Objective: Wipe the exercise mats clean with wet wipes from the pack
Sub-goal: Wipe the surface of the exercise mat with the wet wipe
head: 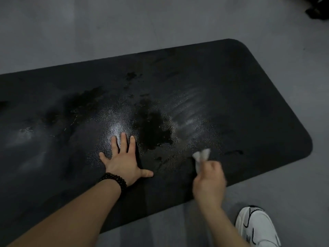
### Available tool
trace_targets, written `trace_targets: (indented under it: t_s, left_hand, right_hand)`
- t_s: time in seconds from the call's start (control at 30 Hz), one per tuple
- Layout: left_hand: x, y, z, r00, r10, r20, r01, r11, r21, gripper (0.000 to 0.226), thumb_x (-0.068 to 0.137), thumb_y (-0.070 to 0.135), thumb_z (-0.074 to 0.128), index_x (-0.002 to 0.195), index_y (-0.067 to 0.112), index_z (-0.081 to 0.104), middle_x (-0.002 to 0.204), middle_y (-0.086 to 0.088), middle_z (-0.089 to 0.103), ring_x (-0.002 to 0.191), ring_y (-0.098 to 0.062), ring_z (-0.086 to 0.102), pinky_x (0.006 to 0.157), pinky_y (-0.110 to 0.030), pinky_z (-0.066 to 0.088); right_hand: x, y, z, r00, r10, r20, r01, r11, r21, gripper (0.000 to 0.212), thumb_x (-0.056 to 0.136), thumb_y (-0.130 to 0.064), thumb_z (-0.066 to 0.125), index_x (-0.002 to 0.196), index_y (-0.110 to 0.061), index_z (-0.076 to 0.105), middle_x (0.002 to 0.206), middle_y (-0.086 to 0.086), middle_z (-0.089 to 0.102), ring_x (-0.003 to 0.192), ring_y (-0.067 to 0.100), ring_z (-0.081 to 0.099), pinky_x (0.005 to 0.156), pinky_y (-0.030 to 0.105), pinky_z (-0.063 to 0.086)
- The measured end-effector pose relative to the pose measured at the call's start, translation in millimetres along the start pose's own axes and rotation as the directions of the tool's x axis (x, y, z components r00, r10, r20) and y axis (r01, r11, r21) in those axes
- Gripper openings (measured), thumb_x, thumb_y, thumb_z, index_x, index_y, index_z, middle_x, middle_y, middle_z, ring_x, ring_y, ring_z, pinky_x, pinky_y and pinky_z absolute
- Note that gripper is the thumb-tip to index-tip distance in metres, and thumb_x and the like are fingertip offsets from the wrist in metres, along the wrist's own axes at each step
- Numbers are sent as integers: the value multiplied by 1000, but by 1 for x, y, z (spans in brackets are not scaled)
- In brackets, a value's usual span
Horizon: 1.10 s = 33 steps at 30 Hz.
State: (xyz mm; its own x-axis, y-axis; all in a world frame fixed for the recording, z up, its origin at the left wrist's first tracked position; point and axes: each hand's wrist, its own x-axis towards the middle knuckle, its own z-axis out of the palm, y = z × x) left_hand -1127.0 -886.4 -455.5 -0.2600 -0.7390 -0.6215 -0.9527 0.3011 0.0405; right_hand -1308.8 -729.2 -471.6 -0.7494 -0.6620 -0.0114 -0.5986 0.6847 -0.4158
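A black exercise mat lies across the grey floor, its surface streaked with wet, shiny patches and darker blotches. My left hand presses flat on the mat near its front edge, fingers spread, a dark bead bracelet on the wrist. My right hand, blurred, grips a crumpled white wet wipe whose free end sticks out above the fist, over the mat's right part near the front edge. No pack of wipes is in view.
Grey floor surrounds the mat on the far and near sides. A white sports shoe stands on the floor at the lower right, just off the mat. A dark object sits at the top right corner.
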Motion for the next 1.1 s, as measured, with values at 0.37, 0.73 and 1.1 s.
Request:
trace_targets:
  t_s: [0.37, 0.73, 1.1]
  left_hand:
    - [-48, -41, 18, 981, -136, 135, 145, 988, -56, 149, 54, 85, 76, 151, 48, -31, 160, -1, -41, 150, -41, -28, 115, -74, 19]
    - [-46, -39, 18, 980, -135, 146, 149, 985, -88, 151, 57, 75, 83, 150, 47, -32, 157, -2, -46, 147, -44, -32, 113, -77, 16]
    - [-46, -45, 20, 985, -106, 136, 118, 989, -87, 150, 55, 79, 81, 150, 48, -32, 157, -2, -45, 147, -44, -33, 112, -80, 11]
  right_hand:
    - [-56, -36, 17, 947, -298, 121, 302, 953, -17, 19, 59, -6, 53, 75, -14, 58, 79, 6, 52, 64, 29, 53, 48, 32, 37]
    - [-35, -23, 25, 997, -71, -26, 70, 997, -41, 7, 80, -1, 63, 83, -7, 60, 78, 10, 55, 68, 29, 51, 56, 29, 31]
    - [-35, -1, 10, 999, -28, 39, 29, 999, -20, 24, 67, 5, 59, 88, -7, 62, 83, 13, 52, 68, 35, 52, 56, 37, 40]
